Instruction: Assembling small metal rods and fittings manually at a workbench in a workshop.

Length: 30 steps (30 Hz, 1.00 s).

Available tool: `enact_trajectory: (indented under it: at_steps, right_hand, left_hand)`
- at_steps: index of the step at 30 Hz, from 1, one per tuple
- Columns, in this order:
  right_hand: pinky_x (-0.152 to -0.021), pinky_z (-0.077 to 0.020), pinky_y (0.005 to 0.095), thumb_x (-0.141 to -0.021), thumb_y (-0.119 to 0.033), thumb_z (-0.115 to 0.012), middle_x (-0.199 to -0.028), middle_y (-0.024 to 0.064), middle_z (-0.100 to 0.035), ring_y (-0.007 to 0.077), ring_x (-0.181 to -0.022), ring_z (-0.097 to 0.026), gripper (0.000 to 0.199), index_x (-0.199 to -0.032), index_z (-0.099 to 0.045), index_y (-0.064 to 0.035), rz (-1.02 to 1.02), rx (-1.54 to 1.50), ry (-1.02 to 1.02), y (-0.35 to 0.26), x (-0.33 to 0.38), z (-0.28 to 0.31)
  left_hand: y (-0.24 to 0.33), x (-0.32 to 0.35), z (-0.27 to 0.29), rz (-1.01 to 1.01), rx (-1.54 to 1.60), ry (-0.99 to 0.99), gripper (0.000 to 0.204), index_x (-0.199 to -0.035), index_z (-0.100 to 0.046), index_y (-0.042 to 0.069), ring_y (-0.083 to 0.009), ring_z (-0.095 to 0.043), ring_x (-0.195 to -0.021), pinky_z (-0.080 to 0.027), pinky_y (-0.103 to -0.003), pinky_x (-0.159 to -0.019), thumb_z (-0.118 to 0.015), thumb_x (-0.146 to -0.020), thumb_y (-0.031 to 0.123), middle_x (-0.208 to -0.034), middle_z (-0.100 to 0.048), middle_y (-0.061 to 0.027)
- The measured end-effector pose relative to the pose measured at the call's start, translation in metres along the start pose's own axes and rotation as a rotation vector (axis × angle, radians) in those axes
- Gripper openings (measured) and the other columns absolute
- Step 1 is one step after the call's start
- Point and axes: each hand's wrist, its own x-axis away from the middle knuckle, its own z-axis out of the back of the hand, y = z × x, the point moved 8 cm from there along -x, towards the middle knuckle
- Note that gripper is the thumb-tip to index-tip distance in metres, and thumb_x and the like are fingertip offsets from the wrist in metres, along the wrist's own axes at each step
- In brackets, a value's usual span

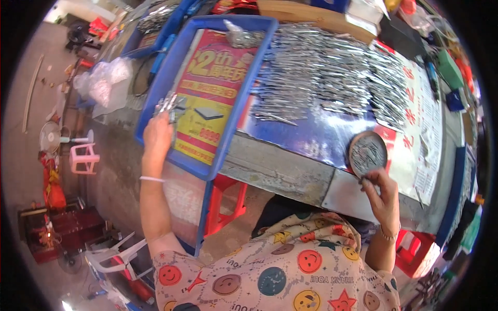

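Observation:
My left hand (158,136) reaches over the left side of a blue plastic tray (236,122). Its fingers are closed around a small bunch of shiny metal pieces (179,103), whose exact kind is too small to tell. Printed sheets in red and yellow (205,122) line the tray. At the right, my right hand (383,196) is at the near rim of a round brown dish (354,150). Thin grey metal pins (369,151) lie in the dish. Thumb and fingertips are pinched together; whatever is between them is too small to name.
Dense rows of slim silvery metal pieces (340,72) cover the table's far middle. A clear bag of metal parts (241,37) lies at the tray's far end. White plastic bags (106,80) sit left of the tray. Red stools (225,205) stand below the table's edge.

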Motion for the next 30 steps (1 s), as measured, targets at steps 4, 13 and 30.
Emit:
enact_trajectory:
  at_steps: [4, 13, 30]
  right_hand:
    - [-0.063, -0.0469, 0.0337, -0.084, -0.001, -0.061, -0.08, 0.0158, -0.059, 0.0291, -0.067, -0.059, 0.011, -0.093, -0.056, 0.0023, 0.125, 0.234, 0.092, -0.002, -0.027, 0.015]
    - [-0.077, -0.0468, 0.0419, -0.075, -0.006, -0.064, -0.096, 0.0161, -0.056, 0.0336, -0.09, -0.059, 0.026, -0.099, -0.054, -0.0037, 0.166, 0.72, -0.01, 0.014, -0.05, 0.005]
    - [-0.06, -0.0465, 0.0373, -0.077, -0.003, -0.063, -0.071, 0.0153, -0.059, 0.0262, -0.064, -0.06, 0.011, -0.079, -0.052, 0.002, 0.04, 0.212, -0.036, 0.036, -0.053, 0.03]
  left_hand:
    - [-0.008, 0.015, 0.017, 0.078, 0.085, 0.027, 0.012, -0.089, -0.055, 0.003, -0.0462, -0.06, -0.08, -0.044, -0.056, -0.069, -0.052, -0.086, 0.014, -0.08, -0.063, -0.026]
    - [0.001, 0.019, 0.031, 0.09, 0.168, 0.118, 0.007, -0.088, -0.054, 0.001, -0.0423, -0.061, -0.077, -0.046, -0.05, -0.067, -0.054, -0.084, 0.006, -0.081, -0.063, -0.0225]
    - [0.314, 0.144, 0.037, -0.218, 1.709, -0.509, 0.018, -0.11, -0.057, -0.004, -0.0116, -0.065, -0.073, -0.052, -0.024, -0.065, -0.054, -0.092, 0.0, -0.087, -0.065, -0.0082]
